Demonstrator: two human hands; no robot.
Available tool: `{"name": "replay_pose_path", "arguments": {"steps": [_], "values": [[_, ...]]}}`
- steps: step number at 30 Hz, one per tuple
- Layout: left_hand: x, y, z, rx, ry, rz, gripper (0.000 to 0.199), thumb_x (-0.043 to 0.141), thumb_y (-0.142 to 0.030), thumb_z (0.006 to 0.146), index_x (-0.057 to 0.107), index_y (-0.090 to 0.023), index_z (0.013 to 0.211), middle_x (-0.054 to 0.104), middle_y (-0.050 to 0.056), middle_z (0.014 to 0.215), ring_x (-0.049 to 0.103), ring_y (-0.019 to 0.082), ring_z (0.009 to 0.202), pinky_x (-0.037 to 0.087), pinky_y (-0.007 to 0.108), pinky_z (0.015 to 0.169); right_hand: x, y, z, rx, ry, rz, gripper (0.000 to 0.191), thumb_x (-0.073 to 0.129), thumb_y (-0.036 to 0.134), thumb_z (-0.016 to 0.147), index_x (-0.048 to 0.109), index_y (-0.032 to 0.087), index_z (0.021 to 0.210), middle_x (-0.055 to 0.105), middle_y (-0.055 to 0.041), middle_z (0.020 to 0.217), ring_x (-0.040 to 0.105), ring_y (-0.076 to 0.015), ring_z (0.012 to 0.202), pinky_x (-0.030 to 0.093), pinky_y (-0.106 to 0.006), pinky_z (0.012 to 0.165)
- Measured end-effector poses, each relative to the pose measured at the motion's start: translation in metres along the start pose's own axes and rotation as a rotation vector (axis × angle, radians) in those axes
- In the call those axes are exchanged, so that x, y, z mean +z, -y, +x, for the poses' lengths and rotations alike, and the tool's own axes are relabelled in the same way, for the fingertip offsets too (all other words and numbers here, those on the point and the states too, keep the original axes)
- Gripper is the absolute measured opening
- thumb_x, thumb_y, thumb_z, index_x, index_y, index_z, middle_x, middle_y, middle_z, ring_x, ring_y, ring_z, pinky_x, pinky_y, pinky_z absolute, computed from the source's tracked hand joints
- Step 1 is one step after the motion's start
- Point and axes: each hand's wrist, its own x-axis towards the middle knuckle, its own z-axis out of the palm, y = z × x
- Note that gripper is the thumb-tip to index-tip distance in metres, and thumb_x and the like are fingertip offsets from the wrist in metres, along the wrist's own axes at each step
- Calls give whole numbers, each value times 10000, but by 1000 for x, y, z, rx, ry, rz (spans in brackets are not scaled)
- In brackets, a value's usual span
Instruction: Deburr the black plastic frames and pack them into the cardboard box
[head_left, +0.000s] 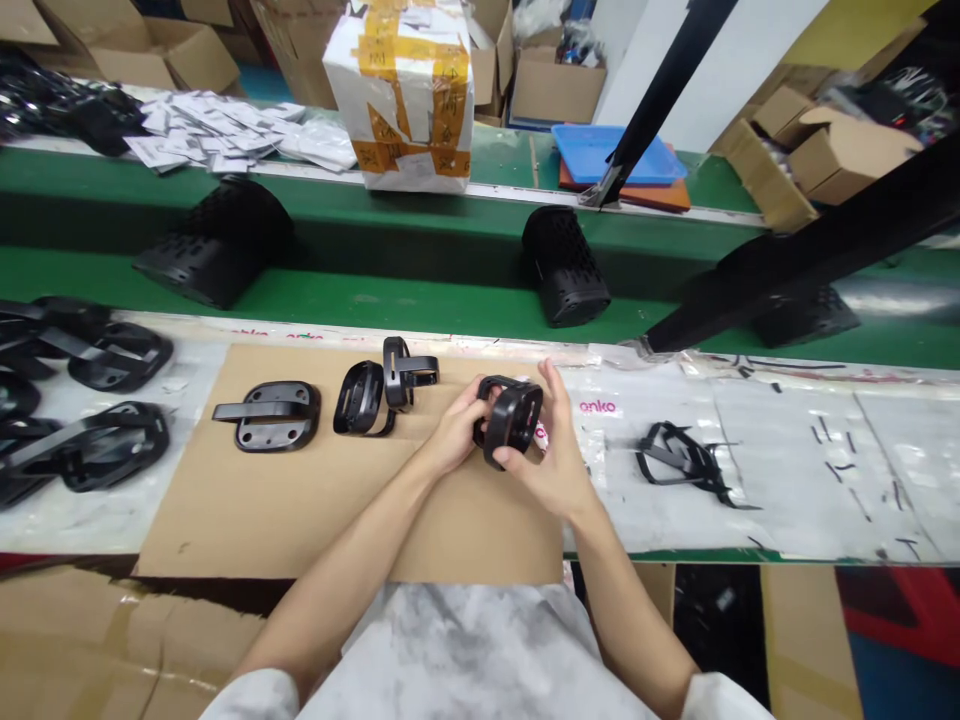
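Note:
Above the right side of a cardboard sheet (300, 510), I hold up a black plastic part with a curved handle band (508, 420). My left hand (455, 428) grips its left side, fingers curled and partly hidden by the part. My right hand (553, 450) has its thumb on the lower right edge, the index finger raised, the other fingers mostly behind. To the left on the cardboard lie a flat black base plate with a strap across it (277, 417), a tilted black part (361, 398) and another black banded part (409, 372).
More black handled parts (120, 445) are piled at the left. Thin black scraps (686, 458) lie on the right. Perforated black housings (566, 265) sit on the green conveyor (420, 290). A black post (810, 250) slants across the right side. A taped white box (405, 100) stands behind.

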Motion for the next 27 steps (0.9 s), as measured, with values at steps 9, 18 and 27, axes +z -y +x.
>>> {"name": "replay_pose_path", "arguments": {"steps": [9,18,27], "values": [[-12,0,9,6,170,58,353,804,-462,844,745,-141,977,700,44,821,624,152,709,493,262,730,-1,-5,7,-13,-35,43,784,781,438,855,433,290,1542,511,-127,1517,470,-349,1440,434,-568,1183],[-17,1,13,-38,173,31,348,840,-424,816,708,-141,967,694,14,797,645,133,676,518,234,669,-4,-3,15,70,40,103,850,753,570,843,405,275,1560,462,-137,1573,546,-370,1363,457,-597,1153],[-18,-15,8,-455,321,-302,300,753,-401,892,648,-124,839,584,16,720,592,126,606,541,255,613,-5,-9,13,101,173,378,905,733,708,802,419,317,1555,459,-113,1598,535,-398,1388,563,-587,1042]]}}
